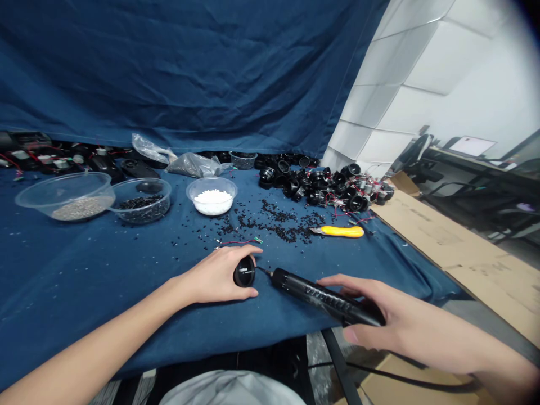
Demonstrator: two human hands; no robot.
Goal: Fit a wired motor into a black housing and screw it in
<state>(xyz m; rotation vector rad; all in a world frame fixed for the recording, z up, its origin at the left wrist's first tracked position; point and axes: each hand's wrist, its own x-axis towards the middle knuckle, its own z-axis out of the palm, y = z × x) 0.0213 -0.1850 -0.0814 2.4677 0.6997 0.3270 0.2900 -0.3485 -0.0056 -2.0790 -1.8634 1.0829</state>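
Note:
My left hand (219, 275) grips a round black plastic housing (244, 272), thumb below and fingers above, near the front of the blue-covered table (202, 332). Its open face is turned to the right. In my right hand (379, 315) lies a black electric screwdriver (324, 298), pointing left. The thin bit (264, 271) ends right beside the housing's rim; whether it touches cannot be made out. Just beyond my left hand is a small green circuit board (258, 240) with a red wire.
Tubs of silver bits (80, 205), black screws (143, 208) and white pieces (213, 199) stand at left and centre. Small black parts (287, 225) are scattered near a yellow utility knife (341, 231). Black housings (304, 180) pile up behind. Cardboard (455, 242) lies right.

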